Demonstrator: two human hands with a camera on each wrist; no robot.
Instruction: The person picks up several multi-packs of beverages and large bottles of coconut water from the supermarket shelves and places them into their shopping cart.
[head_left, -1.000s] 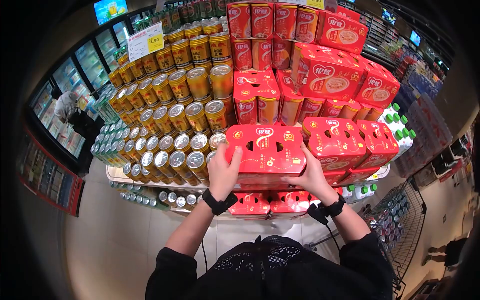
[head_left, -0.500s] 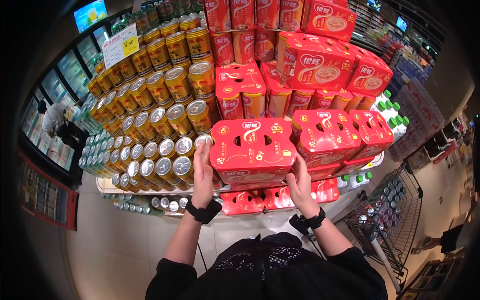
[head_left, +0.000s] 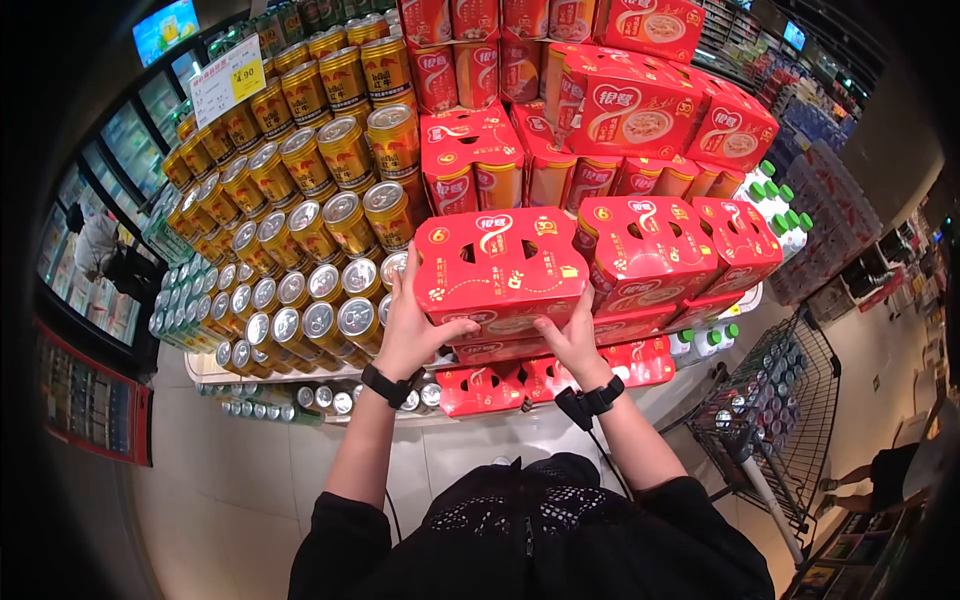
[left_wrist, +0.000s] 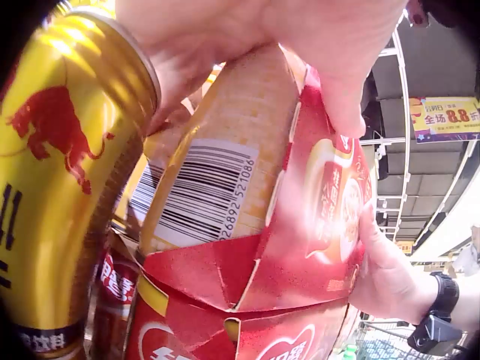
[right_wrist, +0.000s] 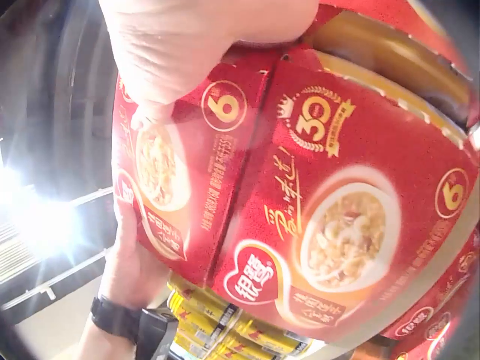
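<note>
**Red six-pack (head_left: 500, 265):** a cardboard sleeve at the front of the display, just right of the gold can stack (head_left: 300, 190) and level with its lower front rows. I cannot tell whether it is lifted or resting on the cartons beneath.

**Hands:** the left hand (head_left: 410, 335) grips the end nearest the stack. The right hand (head_left: 570, 345) grips the end away from it.

**Fingers (left_wrist: 341, 97):** each thumb presses on the front panel. The others wrap round the ends, mostly out of sight. They are not spread.

**Handling, as a judgement:**
- The sleeve looks open at its ends, since a barcoded can (left_wrist: 199, 191) shows through on the stack side. The pack is best carried level, with the palms capping both ends.
- The weight should be taken low, not by the cardboard top.
- The left hand sits just beside one gold can (left_wrist: 67, 187). Any pull should go straight away from the stack so it does not brush that can.

**Counts:**
- Hands: two.
- Packs in hand: one, with two carry holes in its top.
- Same row, away from the stack: a second pack (head_left: 650, 250) and a third pack (head_left: 742, 240).
- More red cartons sit above and below, too overlapped to count.
- Gold cans: dozens, too many to count exactly.
- Price sign (head_left: 228, 80): one, above the stack.
- Green-capped bottles (head_left: 785, 215): several, beyond the third pack.
- Shopping cart (head_left: 790, 400): one, well to the right of the stack.
</note>
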